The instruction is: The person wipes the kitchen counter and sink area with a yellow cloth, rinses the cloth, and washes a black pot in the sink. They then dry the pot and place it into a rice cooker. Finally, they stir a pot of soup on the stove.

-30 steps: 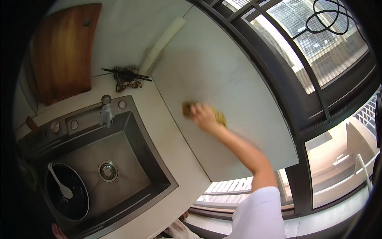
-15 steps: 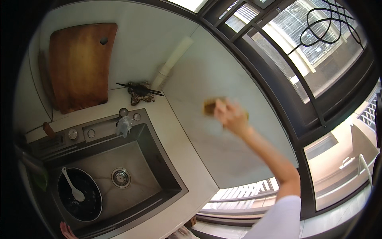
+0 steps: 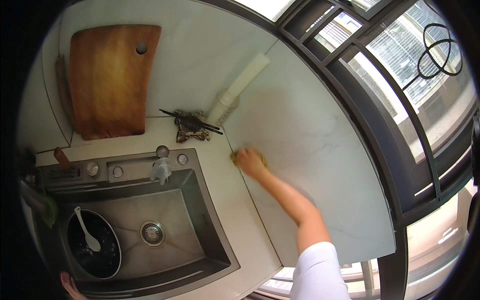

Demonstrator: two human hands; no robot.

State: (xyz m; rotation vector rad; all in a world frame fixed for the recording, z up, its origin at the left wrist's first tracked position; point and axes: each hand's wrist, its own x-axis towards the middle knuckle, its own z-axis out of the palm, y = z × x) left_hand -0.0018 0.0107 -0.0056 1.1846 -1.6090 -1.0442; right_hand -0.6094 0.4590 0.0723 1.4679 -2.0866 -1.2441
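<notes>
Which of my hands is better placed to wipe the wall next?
Probably your right hand: it holds the yellowish cloth at the wall, while your left hand is by the near edge of the sink.

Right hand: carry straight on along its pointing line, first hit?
Probably the pale countertop, just past the wall seam by the right hand. The black chopsticks lie roughly in line beyond; depth is unclear from one view.

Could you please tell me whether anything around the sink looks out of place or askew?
Mildly: the black sticks lie at a slant across the ornate brown piece on the counter beyond the sink, their ends jutting past it, which looks untidy. I see no clear spill or damage.
</notes>
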